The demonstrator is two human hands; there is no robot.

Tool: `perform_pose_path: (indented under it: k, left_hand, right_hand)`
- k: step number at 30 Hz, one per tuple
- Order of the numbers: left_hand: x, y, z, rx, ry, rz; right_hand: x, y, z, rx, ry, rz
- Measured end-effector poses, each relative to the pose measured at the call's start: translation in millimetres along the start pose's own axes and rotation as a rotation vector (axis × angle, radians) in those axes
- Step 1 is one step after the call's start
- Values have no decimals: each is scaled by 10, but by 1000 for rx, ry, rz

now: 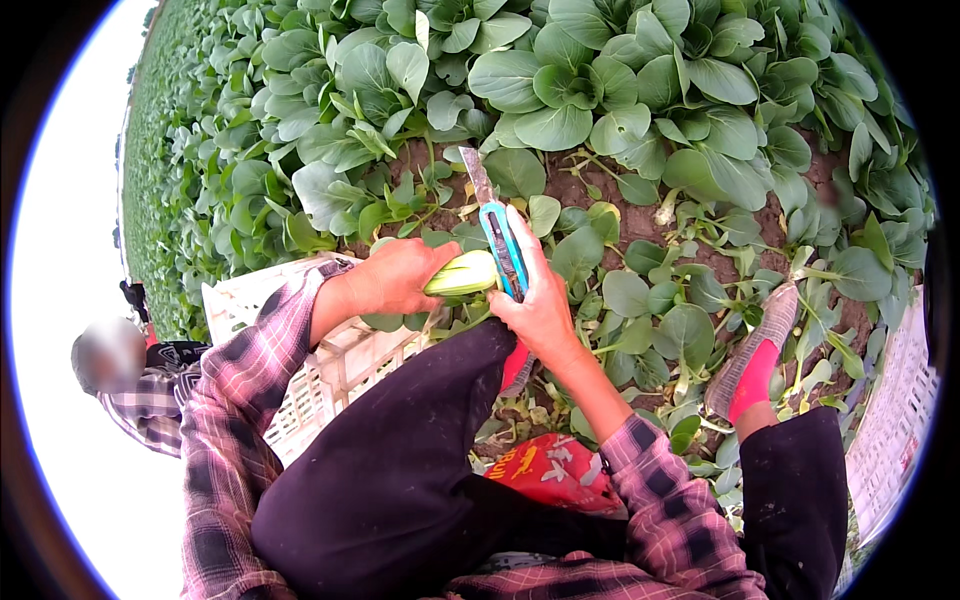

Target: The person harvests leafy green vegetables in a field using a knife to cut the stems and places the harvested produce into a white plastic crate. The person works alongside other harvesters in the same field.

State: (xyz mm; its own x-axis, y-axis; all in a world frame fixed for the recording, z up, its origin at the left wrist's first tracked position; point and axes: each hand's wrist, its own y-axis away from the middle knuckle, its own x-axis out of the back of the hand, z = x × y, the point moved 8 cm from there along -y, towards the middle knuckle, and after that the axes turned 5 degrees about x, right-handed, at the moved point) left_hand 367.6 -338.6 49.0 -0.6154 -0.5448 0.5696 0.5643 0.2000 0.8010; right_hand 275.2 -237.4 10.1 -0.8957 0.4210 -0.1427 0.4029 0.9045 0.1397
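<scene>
My left hand [401,277] grips a head of bok choy [463,274] around its leafy side, with the pale green stem base facing right. In my right hand [536,300] is a utility knife [504,247] with a blue handle. Its blade [478,174], long and stained, is extended and points up and away from me. The knife handle lies close beside the cut end of the bok choy; whether they touch I cannot tell. My right thumb is at the base of the stem. The leaves under my left hand are mostly hidden.
Rows of bok choy [559,82] grow ahead. Loose leaves [686,334] litter the soil by my shoe [757,352]. A white plastic crate [352,360] stands left, another crate [896,405] right. A red bag [559,469] lies beneath me. Another person [142,405] is at far left.
</scene>
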Motion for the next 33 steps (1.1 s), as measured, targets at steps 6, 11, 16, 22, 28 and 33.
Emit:
perform_pose_path:
  k: [6,11,16,22,28,33]
  left_hand:
    - [-52,58,-190,-123,630,-297]
    - [2,147,-313,-157,579,-330]
    - [-63,222,-596,-43,-138,-151]
    - [80,7,-876,-44,-577,229]
    - [-270,-220,-1507,103,-665,20]
    - [-224,-247,-1545,81,-591,44]
  right_hand:
    - [-149,-129,45,85,333,-241]
    - [-160,-167,569,-39,651,-480]
    - [-702,-146,590,142,489,-499]
    - [-1132,-594,1002,-183,471,-314]
    - [-1258,-592,1305,-319,388,-311]
    - [-1376,-589,1377,-483,200,-371]
